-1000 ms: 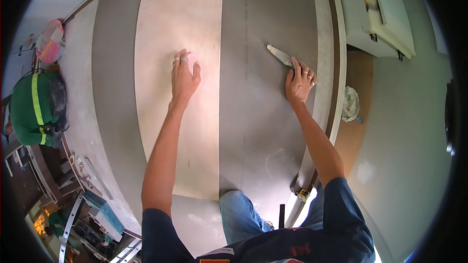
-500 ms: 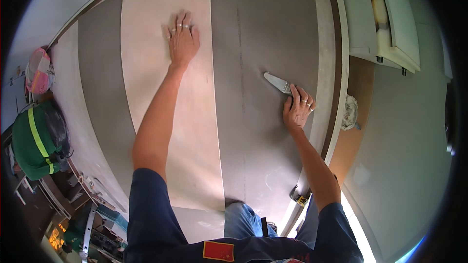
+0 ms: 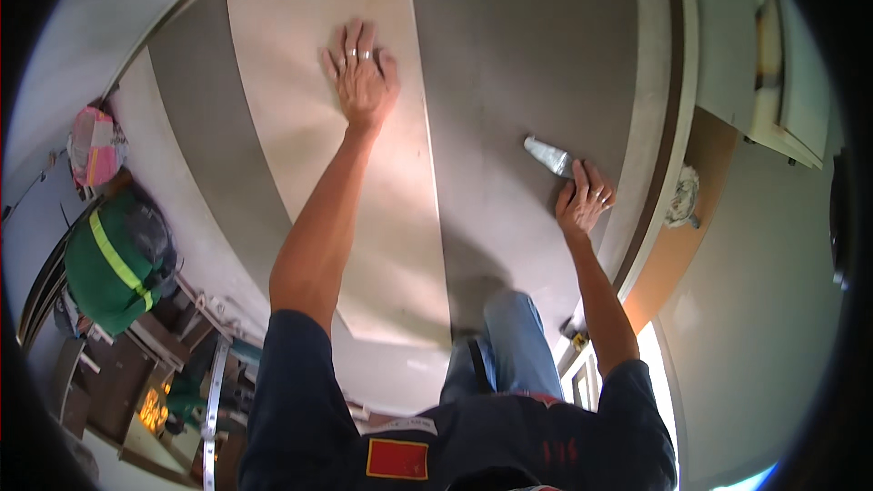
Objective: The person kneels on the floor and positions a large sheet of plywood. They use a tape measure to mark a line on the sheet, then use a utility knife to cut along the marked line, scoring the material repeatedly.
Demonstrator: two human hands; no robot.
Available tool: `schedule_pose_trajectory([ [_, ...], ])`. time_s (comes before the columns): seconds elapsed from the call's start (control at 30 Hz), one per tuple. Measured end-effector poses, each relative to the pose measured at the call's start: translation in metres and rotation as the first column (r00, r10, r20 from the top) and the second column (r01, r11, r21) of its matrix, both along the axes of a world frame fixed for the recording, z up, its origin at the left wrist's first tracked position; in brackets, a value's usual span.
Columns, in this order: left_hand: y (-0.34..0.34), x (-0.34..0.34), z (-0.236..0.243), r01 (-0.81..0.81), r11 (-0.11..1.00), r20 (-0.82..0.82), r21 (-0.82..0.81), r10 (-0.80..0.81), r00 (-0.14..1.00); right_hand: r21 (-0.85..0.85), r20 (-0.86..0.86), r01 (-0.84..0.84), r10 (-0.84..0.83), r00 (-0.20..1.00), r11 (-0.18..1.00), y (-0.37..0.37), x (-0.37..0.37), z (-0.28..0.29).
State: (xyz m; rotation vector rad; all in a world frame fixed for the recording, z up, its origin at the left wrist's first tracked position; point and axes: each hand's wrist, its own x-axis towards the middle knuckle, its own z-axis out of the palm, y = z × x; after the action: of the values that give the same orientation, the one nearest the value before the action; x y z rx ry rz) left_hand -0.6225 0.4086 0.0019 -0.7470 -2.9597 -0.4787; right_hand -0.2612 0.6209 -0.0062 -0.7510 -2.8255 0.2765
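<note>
Right hand is holding scraper in narrow grip, long axis slanting up-left over grey panel toward pale board; left hand, farther off, is resting there, fingers spread

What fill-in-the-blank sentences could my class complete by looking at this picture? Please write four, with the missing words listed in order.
1. The scraper is held in the person's ____ hand.
2. Of the picture's top and bottom edges, the left hand is nearer the ____ one.
3. The pale panel lies ____ the wide grey panel and the narrow grey strip.
4. The colour of the person's jeans is ____.

Missing words: right; top; between; blue.
</note>
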Motion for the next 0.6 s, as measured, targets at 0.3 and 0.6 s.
schedule_pose_trajectory([
  [0.3, 0.0020, -0.0035, -0.0054, -0.006, 1.000, 0.063, 0.008, 0.005, 0.998, 0.003, -0.010, -0.038, 0.038, 0.999, 0.999, 0.0047, -0.0013, -0.0066],
  [0.6, -0.0006, -0.0047, -0.0050, 0.021, 0.995, 0.124, -0.095, -0.009, 0.992, 0.007, 0.041, -0.019, 0.018, 0.999, 1.000, 0.0033, -0.0025, -0.0064],
])
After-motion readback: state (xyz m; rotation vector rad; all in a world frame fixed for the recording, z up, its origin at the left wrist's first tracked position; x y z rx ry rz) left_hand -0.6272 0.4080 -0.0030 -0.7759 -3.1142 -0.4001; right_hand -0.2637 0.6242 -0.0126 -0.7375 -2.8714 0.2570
